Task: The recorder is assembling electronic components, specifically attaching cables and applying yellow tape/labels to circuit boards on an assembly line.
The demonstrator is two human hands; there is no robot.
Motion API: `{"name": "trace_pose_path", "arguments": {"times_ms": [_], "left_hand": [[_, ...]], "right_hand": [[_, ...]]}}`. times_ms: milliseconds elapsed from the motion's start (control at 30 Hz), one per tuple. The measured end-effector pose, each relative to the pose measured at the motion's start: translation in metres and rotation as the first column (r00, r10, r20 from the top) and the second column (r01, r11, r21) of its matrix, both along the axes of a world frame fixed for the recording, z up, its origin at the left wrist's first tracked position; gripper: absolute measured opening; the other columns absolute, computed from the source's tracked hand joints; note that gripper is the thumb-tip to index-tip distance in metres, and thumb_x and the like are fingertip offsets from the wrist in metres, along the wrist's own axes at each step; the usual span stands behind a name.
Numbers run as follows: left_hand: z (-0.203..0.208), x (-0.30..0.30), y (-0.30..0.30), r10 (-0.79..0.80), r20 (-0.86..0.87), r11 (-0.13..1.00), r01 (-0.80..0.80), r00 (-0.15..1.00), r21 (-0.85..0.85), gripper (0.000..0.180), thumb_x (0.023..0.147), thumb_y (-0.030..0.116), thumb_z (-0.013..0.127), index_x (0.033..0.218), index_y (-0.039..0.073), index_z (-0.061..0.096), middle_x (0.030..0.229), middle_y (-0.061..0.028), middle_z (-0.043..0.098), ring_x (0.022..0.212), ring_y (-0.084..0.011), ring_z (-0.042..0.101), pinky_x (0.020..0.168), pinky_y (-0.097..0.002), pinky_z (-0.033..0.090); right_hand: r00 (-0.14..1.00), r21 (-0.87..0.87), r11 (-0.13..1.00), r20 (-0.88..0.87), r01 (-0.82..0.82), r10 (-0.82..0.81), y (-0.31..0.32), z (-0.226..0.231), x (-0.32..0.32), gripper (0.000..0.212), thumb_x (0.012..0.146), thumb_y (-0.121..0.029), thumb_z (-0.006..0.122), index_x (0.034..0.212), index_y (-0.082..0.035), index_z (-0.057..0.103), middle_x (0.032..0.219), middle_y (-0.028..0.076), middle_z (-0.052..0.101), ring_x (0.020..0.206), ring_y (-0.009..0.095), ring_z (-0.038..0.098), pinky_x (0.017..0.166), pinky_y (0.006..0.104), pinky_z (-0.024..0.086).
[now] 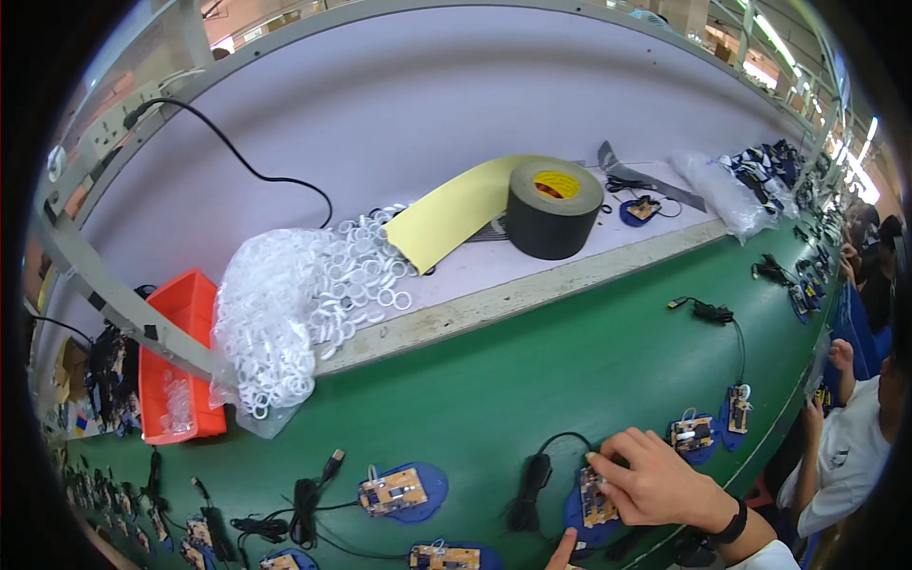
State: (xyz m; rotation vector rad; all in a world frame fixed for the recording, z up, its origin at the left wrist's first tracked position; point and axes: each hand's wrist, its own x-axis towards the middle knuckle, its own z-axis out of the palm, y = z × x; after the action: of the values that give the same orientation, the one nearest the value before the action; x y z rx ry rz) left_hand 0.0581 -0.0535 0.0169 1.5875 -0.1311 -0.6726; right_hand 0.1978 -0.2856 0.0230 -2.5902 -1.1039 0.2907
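Note:
A blue computer mouse base (576,511) with a tan circuit board (597,503) lies near the bench's front edge, its black cable (528,499) bundled to the left. My right hand (655,480), with a black wristband, reaches over it from the right. Its thumb and index finger are drawn together at the top of the board; whatever is between them is hidden. Only a fingertip of my left hand (562,549) shows, stretched out against the base's lower left edge. Left of it sit two similar bases, one upper (432,489) and one lower (487,556).
A ledge holds a bag of white rings (271,323) and a large black tape roll (551,223). An orange bin (176,294) stands left. More mouse bases (705,448) lie right along the green bench (532,361). A person (845,465) works beyond the right edge.

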Motion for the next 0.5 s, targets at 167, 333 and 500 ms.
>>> {"name": "trace_pose_path", "arguments": {"times_ms": [167, 333, 500], "left_hand": [[0.026, -0.028, 0.027, 0.146, -0.12, 0.98, -0.126, 0.982, 0.156, 0.088, 0.086, -0.015, 0.052, 0.168, 0.0, 0.023, 0.112, -0.0192, 0.069, 0.11, -0.0432, 0.066, 0.101, -0.0408, 0.051], [0.011, -0.048, 0.071, 0.15, -0.107, 0.957, -0.118, 0.983, 0.264, 0.09, 0.079, -0.017, 0.051, 0.166, 0.002, 0.032, 0.114, -0.0178, 0.068, 0.11, -0.0444, 0.066, 0.102, -0.0373, 0.049], [-0.012, -0.062, 0.122, 0.167, 0.011, 0.951, -0.164, 0.986, 0.264, 0.071, 0.086, -0.013, 0.06, 0.155, 0.003, 0.048, 0.117, -0.0166, 0.069, 0.113, -0.0345, 0.067, 0.102, -0.0345, 0.048]], "right_hand": [[0.996, 0.144, 0.99, -0.09, 0.009, 0.004, 0.001, -0.012, -0.008, 0.048, 0.09, -0.005, 0.071, 0.134, 0.011, 0.061, 0.12, 0.022, 0.058, 0.102, 0.036, 0.062, 0.09, 0.0449, 0.054], [0.985, 0.228, 0.97, -0.132, -0.081, 0.113, 0.046, -0.027, -0.003, 0.045, 0.095, -0.005, 0.069, 0.135, 0.012, 0.06, 0.119, 0.022, 0.057, 0.103, 0.037, 0.062, 0.088, 0.0437, 0.055], [0.975, 0.255, 0.947, -0.058, -0.193, 0.215, 0.088, -0.031, -0.016, 0.045, 0.095, -0.008, 0.071, 0.134, 0.013, 0.06, 0.117, 0.021, 0.057, 0.102, 0.035, 0.062, 0.087, 0.0431, 0.055]]}}
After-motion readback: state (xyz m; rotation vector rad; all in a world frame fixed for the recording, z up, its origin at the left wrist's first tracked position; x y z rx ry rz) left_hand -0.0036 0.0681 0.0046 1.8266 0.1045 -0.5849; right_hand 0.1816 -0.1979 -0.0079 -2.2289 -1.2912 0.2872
